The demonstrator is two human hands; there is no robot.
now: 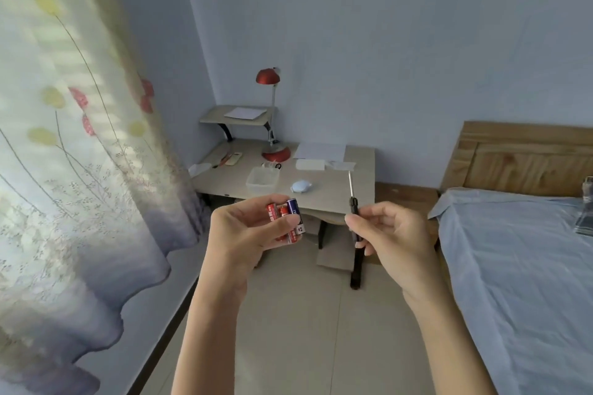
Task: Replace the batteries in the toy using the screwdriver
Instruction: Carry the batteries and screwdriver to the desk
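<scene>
A sheer floral curtain (64, 138) with red and yellow blossoms fills the left side and hangs down to the floor. On the right is a bed (529, 266) covered in a pale blue sheet, with a knotty wooden headboard (526, 157) against the blue wall.

Between them, in the far corner, stands a light beige desk (333, 191) on dark legs. A small raised shelf (218, 117) of the same colour sits at its back left.

A red desk lamp (268, 76) with a domed shade rises from a red base near the back of the desk. White sheets of paper (321, 151) lie to the right of the base. A clear rectangular plastic container (262, 181) sits near the desk's front edge. Just beside it, on its right, lies the pale blue rounded plastic toy (302, 187), well apart from both hands.

The hands are raised above the tiled floor in front of the desk. The left hand (244, 234) has its fingers and thumb curled around three cylindrical batteries (284, 213). Two are red and one is dark blue and white, and they stand side by side and roughly upright.

The right hand (394, 234) pinches the thin black-handled screwdriver (353, 204) between its thumb and curled fingers. The metal shaft points up, and its tip shows in front of the desk top.
</scene>
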